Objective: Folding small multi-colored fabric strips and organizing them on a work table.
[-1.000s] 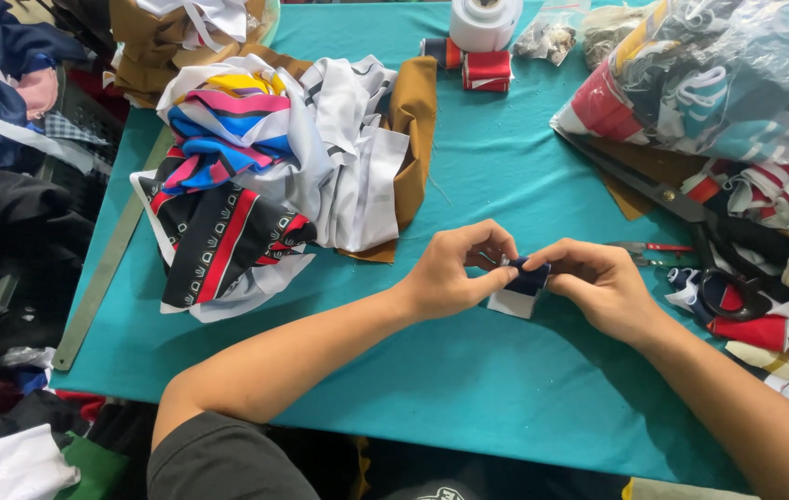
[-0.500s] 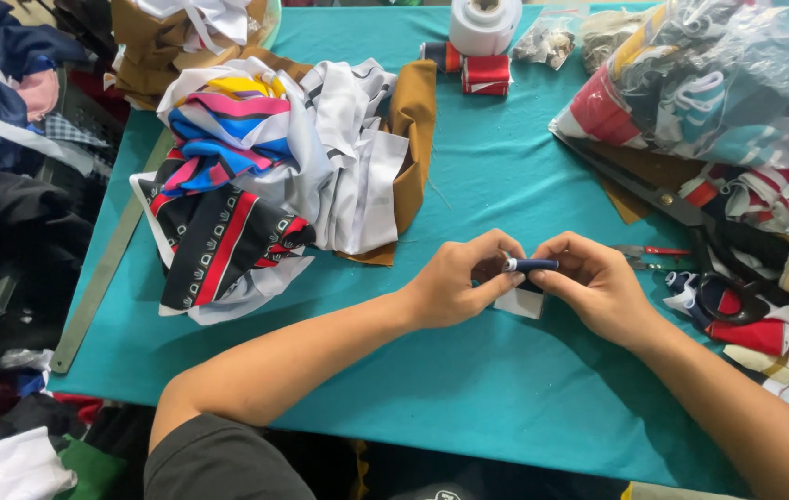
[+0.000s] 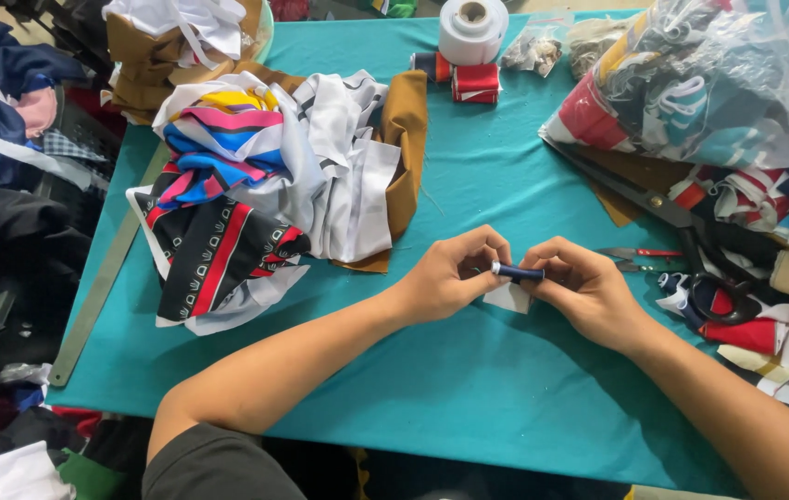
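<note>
Left hand [image 3: 450, 278] and right hand [image 3: 580, 287]: meet over the middle of the teal worktop [image 3: 469, 389], fingers closed in a pinching grip on the two ends of a small dark blue thread spool [image 3: 519, 272], held level between them. White fabric scrap [image 3: 508, 297]: just under the spool, against both hands. Pile of mixed fabric pieces [image 3: 265, 185]: left of the hands. Scissors [image 3: 682, 241]: right of them. Red spools [image 3: 476, 81] and white tape roll [image 3: 473, 28]: far edge.
</note>
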